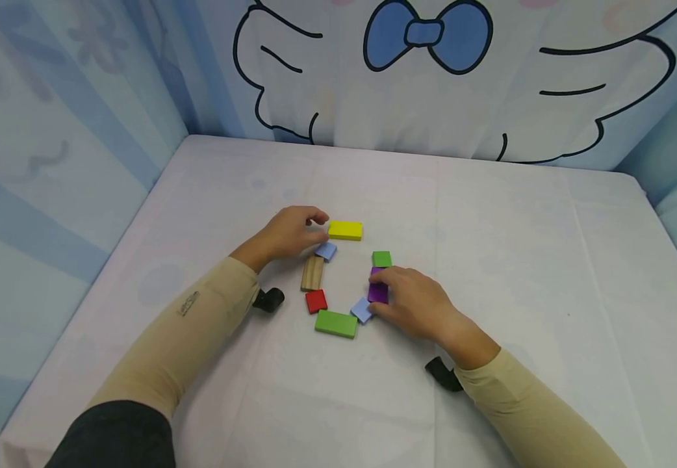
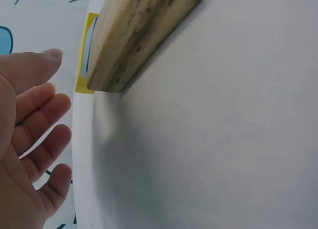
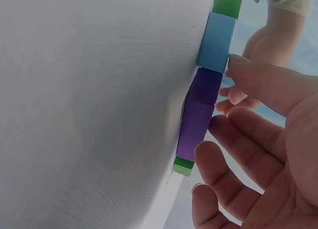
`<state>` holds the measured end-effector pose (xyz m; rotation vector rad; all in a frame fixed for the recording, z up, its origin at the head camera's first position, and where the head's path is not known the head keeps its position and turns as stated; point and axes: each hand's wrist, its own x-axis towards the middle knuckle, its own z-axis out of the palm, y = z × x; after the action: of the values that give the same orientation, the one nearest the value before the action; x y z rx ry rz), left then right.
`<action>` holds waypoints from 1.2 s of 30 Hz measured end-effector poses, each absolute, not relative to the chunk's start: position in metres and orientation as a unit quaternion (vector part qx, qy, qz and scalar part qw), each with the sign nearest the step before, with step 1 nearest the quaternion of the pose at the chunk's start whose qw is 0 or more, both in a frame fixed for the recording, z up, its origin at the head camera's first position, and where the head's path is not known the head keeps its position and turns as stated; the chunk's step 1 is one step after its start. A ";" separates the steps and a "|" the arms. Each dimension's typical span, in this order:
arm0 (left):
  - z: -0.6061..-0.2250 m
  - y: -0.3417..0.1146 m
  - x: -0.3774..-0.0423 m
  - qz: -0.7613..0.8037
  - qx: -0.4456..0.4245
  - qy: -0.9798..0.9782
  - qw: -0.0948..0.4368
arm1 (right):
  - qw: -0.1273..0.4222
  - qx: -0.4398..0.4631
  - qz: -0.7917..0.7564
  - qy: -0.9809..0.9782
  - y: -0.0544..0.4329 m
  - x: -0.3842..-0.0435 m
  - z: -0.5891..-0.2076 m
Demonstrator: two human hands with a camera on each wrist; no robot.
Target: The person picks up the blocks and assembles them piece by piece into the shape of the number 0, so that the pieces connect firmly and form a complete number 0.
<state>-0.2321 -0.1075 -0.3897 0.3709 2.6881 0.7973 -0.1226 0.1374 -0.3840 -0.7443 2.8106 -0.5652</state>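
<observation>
Wooden blocks form a loose ring on the white cloth. My left hand [image 1: 293, 231] is at its far left, relaxed fingers and thumb apart with nothing between them. Nearest to it are a yellow block [image 1: 345, 231] and a small blue block [image 1: 326, 251]; a plain wooden block [image 2: 141, 38] looms large in the left wrist view. My right hand [image 1: 411, 300] is at the ring's right side, its loosely bent fingers by the purple block [image 3: 200, 114] and its thumb by another blue block [image 3: 217, 41]. A small green block [image 1: 382, 259] adjoins the purple one.
A red block [image 1: 316, 301] and a long green block [image 1: 336, 324] make up the ring's near side. White cloth covers the table [image 1: 520, 227]. A printed curtain [image 1: 420, 97] hangs behind the far edge, and another [image 1: 52, 195] hangs on the left.
</observation>
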 end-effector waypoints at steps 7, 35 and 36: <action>-0.387 -0.099 -0.240 0.265 0.150 0.940 0.156 | 0.087 -0.255 -0.190 0.944 0.137 -0.123 -0.385; -0.389 -0.085 -0.251 0.229 0.157 0.943 0.184 | 0.075 -0.261 -0.190 0.944 0.137 -0.122 -0.387; -0.389 -0.085 -0.251 0.227 0.158 0.943 0.185 | 0.075 -0.261 -0.191 0.943 0.137 -0.122 -0.387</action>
<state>-0.2505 -0.0849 -0.3889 0.4447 2.6589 0.6389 -0.1223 0.1373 -0.3873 -0.7828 2.8304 -0.5741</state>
